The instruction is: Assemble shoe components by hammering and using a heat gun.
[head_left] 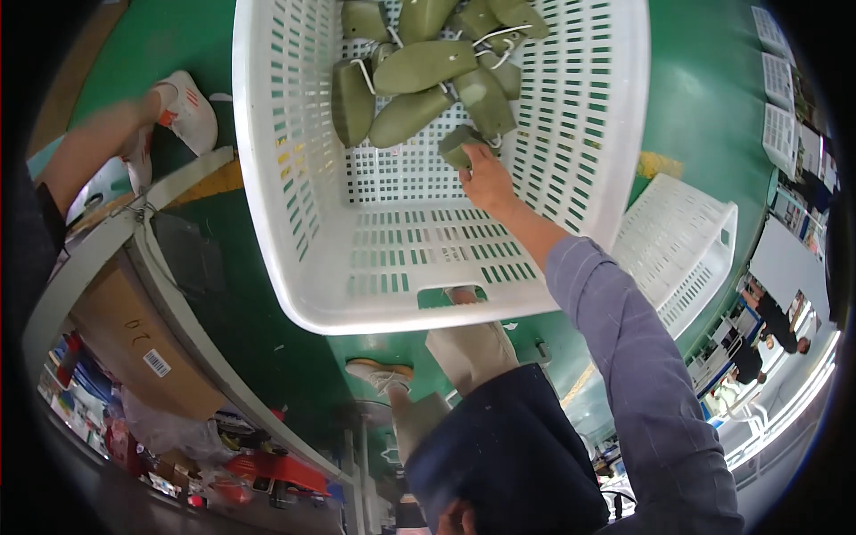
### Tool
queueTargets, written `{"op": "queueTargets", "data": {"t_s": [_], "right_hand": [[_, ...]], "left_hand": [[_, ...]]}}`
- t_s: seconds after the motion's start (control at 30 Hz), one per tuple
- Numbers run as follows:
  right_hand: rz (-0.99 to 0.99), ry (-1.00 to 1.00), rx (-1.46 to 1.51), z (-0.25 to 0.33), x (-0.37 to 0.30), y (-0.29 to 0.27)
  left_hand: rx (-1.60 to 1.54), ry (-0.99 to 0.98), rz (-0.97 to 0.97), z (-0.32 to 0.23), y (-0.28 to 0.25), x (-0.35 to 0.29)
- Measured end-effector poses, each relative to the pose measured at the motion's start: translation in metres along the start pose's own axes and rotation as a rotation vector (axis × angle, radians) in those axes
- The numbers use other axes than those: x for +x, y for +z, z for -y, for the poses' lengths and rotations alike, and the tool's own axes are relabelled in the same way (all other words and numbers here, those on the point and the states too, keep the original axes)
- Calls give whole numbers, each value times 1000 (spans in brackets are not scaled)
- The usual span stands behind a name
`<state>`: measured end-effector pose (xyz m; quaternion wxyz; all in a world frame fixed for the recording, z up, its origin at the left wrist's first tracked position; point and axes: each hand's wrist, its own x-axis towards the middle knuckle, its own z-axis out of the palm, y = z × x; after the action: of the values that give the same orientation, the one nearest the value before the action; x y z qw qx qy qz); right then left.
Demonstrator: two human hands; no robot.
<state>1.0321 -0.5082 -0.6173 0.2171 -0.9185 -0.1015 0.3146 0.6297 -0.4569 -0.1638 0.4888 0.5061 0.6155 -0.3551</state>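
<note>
My right hand [486, 181] reaches down into a large white perforated plastic basket [308, 308], its fingers closed on the end of an olive-green shoe last [457, 145]. Several more green shoe lasts lie heaped at the basket's far end, among them one lying across the top [425, 68] and one upright against the left side [353, 105]. White cords are tied to some of them. Only a few fingers of my left hand [456, 517] show at the lower edge, over dark clothing; whether they hold anything is hidden.
A second white basket [682, 241] stands on the green floor to the right. At left are a metal-framed shelf [201, 348] with a cardboard box [147, 343] and a person's shoe [189, 111]. White crates [777, 85] and people appear at the far right.
</note>
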Motion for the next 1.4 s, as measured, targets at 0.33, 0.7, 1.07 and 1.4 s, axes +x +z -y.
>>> {"op": "queueTargets", "data": {"t_s": [0.33, 0.7, 1.07, 1.4], "right_hand": [[-203, -312, -407, 63, 134, -29], [16, -92, 188, 96, 125, -58], [482, 130, 1363, 82, -172, -205], [1299, -23, 1620, 268, -409, -304]], "left_hand": [[-40, -214, -3, -40, 15, 19], [-242, -115, -96, -26, 36, 17], [-303, 331, -92, -112, 12, -21], [-134, 1175, -120, -117, -32, -125]]}}
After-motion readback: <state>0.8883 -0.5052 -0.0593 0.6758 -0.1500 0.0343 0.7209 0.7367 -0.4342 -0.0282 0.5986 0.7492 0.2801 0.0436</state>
